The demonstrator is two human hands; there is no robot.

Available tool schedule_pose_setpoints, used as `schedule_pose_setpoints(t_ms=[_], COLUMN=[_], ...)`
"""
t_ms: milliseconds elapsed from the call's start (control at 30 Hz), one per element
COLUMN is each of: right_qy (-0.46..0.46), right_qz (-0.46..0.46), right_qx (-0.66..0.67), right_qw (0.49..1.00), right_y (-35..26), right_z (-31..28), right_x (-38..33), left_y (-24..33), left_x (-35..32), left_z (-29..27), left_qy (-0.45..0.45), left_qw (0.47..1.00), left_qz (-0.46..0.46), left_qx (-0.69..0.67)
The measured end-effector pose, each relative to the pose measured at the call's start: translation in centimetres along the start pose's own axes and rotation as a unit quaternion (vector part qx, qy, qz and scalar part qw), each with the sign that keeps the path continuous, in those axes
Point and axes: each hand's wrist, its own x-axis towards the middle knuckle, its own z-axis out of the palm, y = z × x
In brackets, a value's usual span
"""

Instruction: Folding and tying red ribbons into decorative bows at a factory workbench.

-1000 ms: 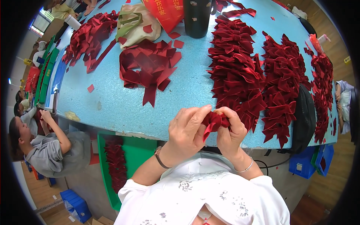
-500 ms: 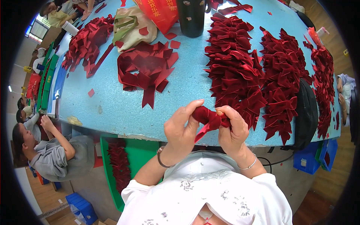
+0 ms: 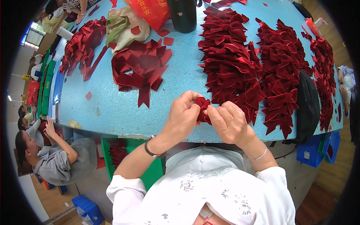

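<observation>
Between my two hands, just above the table's near edge, is a dark red velvet bow (image 3: pixel 203 108), mostly covered by my fingers. My left hand (image 3: pixel 184 114) pinches its left side, with the thumb and fingers closed on it. The right hand (image 3: pixel 228 120) has its fingers closed at the bow's middle and right part. Ahead and to the left of my hands lies a loose pile of cut red velvet ribbon (image 3: pixel 140 65). A thick row of finished red bows (image 3: pixel 228 63) stretches away just beyond my right hand.
More bow rows (image 3: pixel 279 75) lie to the right, beside a black bag (image 3: pixel 308 108). A dark tumbler (image 3: pixel 182 17), a cloth bag (image 3: pixel 125 28) and another ribbon heap (image 3: pixel 84 47) stand farther back. Below the edge is a green bin (image 3: pixel 152 170). A co-worker in grey (image 3: pixel 67 157) sits left.
My hands have turned the bow and drawn closer together over it, hiding its tail. The right hand has rolled over, knuckles up. My view has shifted slightly.
</observation>
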Motion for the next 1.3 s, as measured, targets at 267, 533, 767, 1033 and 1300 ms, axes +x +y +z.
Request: schedule_pose_setpoints(t_ms=[267,533,767,1033,1300], right_qy=[0.085,0.185,0.249,0.196,0.076], right_qz=[0.159,0.406,0.542,0.389,0.204], right_qx=[0.089,0.290,0.563,0.229,0.148], right_qw=[0.980,0.846,0.573,0.871,0.965], right_y=[-0.8,-2.9,-2.7,-2.2,-1.8], right_z=[1.5,2.3,1.8,1.9,1.4], right_x=[-0.3,0.6,1.1,1.2,0.5], left_y=[-2.9,-3.4,-2.7,-2.5,-2.0], left_x=[0.4,0.1,-0.4,-0.6,-0.8], left_z=[3.0,3.3,3.8,0.7,2.5], left_qy=[0.226,0.203,0.193,0.180,0.240], left_qw=[0.954,0.913,0.909,0.962,0.944], left_qz=[0.193,0.268,0.158,0.196,0.208], left_qx=[-0.045,-0.230,-0.335,-0.056,-0.090])
